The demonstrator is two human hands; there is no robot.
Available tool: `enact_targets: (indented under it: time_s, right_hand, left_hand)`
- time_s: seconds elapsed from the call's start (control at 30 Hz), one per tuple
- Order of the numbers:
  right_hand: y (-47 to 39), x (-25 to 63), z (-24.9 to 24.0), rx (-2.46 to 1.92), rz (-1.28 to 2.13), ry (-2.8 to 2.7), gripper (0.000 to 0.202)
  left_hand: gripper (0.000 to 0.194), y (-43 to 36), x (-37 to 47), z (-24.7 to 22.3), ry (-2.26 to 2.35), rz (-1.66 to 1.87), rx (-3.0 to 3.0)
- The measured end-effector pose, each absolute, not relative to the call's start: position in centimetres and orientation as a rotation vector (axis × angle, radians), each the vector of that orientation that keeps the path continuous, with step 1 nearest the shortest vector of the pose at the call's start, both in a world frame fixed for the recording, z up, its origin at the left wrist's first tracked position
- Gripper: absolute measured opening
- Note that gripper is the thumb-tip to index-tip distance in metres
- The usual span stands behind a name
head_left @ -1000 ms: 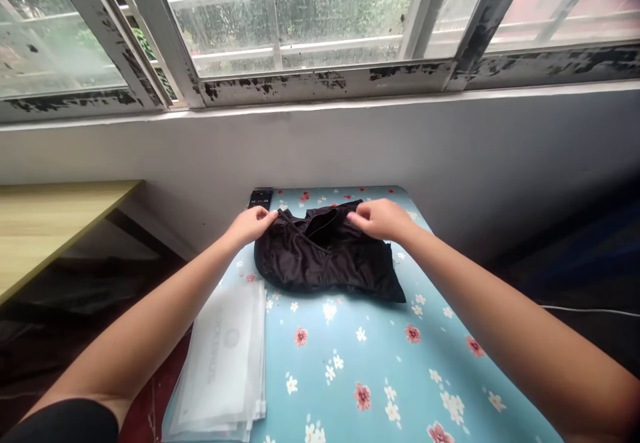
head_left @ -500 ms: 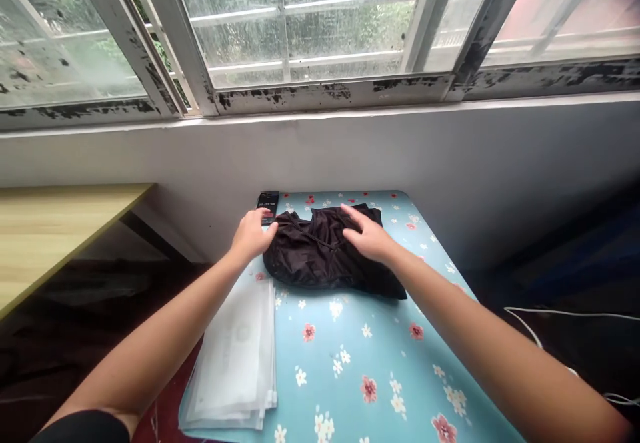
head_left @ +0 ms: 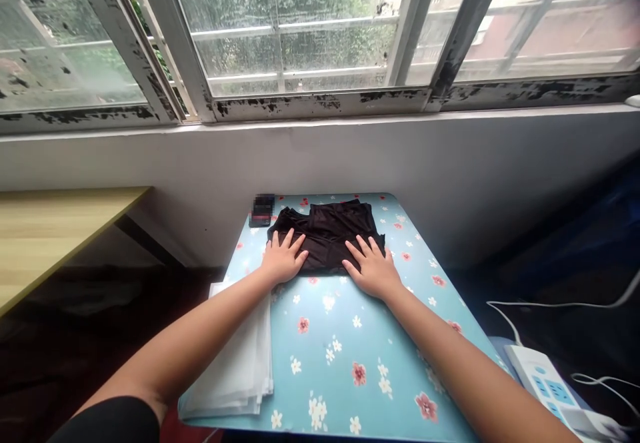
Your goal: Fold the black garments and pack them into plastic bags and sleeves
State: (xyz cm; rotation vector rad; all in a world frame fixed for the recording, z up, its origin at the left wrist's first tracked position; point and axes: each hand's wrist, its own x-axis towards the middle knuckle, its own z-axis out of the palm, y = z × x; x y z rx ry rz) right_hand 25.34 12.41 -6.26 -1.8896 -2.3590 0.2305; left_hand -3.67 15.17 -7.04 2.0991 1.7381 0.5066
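A black cloth garment [head_left: 330,226] lies folded in a wide bundle near the far end of the flowered blue table [head_left: 320,336]. My left hand [head_left: 284,256] rests flat on its near left part, fingers spread. On the near right part lies my right hand [head_left: 371,266], its fingers also spread. Neither hand grips anything. Behind my left hand, at the table's far left corner, is a dark phone [head_left: 261,210] with a blurred screen. A stack of translucent plastic bags [head_left: 240,363] lies under my left forearm, which hides some of it.
A pale wooden desk [head_left: 65,223] stands at the left. Behind the table are a wall [head_left: 300,156] and windows with worn frames. A white power strip [head_left: 543,380] with cables is at the lower right, beside the table.
Both hands have come down and nearer, onto the garment's near part. Its near edge, bulging toward me before, is now straighter and farther back. The power strip has come into view.
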Motion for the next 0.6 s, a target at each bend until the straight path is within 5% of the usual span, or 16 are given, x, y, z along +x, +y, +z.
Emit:
enact_targets:
  time_s: [0.23, 0.33, 0.47, 0.6]
  right_hand:
    - [11.6, 24.4, -4.6, -1.92, 0.283, -2.268, 0.063]
    - [7.9, 22.8, -2.9, -1.798, 0.368, -2.178, 0.064]
    - [0.1, 18.7, -2.0, -1.232, 1.348, -1.615, 0.06]
    - [-5.1, 13.5, -3.0, -1.033, 1.964, -1.05, 0.072]
  left_hand:
    - [0.068, 15.2, -4.6, -4.6, 1.622, 0.549, 2.006]
    - [0.068, 12.4, -7.9, -2.3, 1.557, 0.836, 1.947]
    - [0.066, 5.5, -15.2, -1.6, 1.769, 1.357, 1.534]
    - [0.04, -1.4, -19.8, -4.4, 1.861, 1.269, 0.682]
